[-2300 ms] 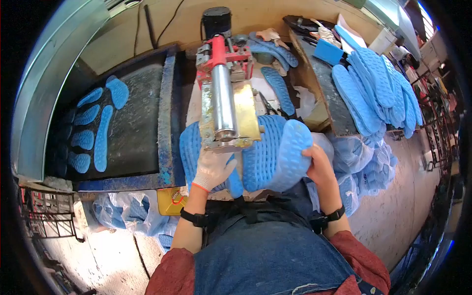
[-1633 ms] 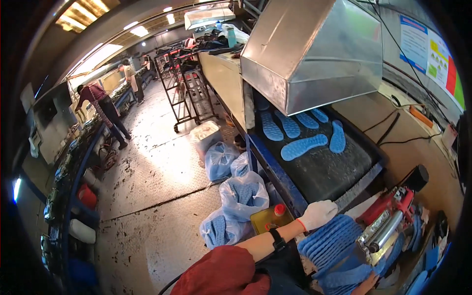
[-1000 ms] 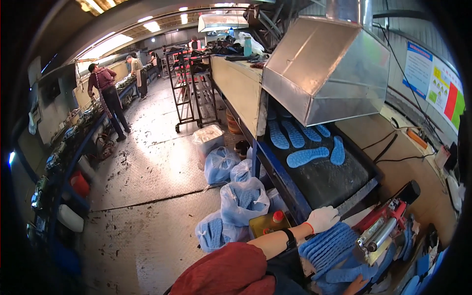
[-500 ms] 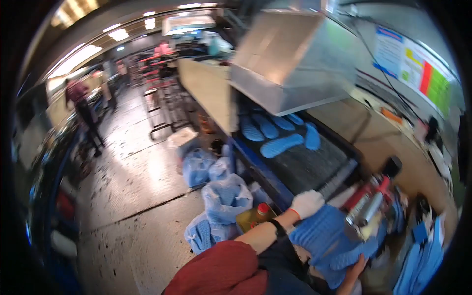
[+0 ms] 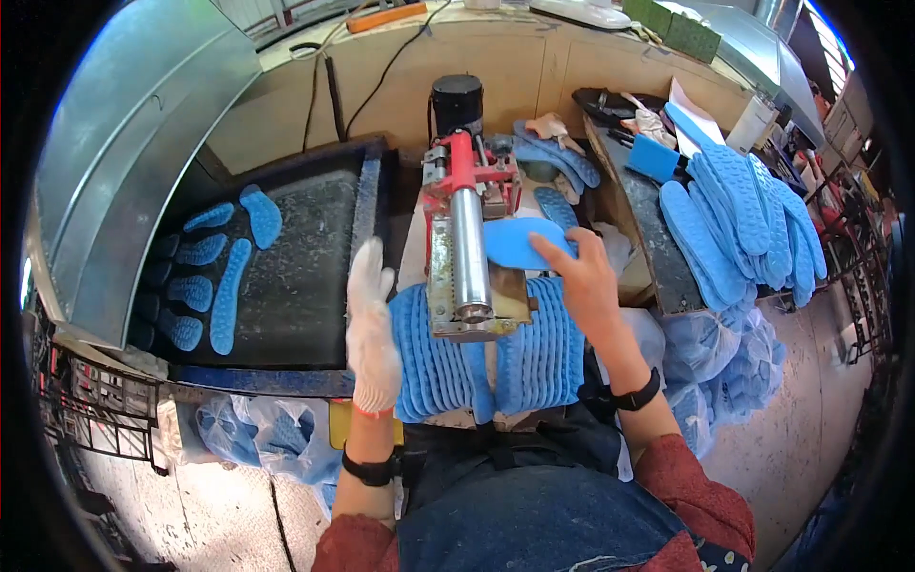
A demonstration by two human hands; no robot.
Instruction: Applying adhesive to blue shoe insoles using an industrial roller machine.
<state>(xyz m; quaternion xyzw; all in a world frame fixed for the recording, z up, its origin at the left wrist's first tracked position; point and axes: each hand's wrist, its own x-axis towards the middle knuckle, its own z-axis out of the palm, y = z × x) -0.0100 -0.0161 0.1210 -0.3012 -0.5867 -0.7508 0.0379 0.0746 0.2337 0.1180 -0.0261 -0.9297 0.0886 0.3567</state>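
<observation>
Right hand [image 5: 589, 276]: you've moved it farther out, pinching one blue insole [image 5: 519, 245] right of the metal roller [image 5: 469, 253].
Left hand [image 5: 369, 324]: gloved, open, empty.
Near insole rows [image 5: 548, 353]: done or left, unclear; one seems underway.

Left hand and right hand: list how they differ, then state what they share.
The left hand wears a white glove; the right hand is bare.
The left hand is open, its fingers extended and holding nothing; the right hand grips one end of a blue insole.
The left hand is left of the metal roller; the right hand is right of it.
Both have a black band at the wrist.
</observation>
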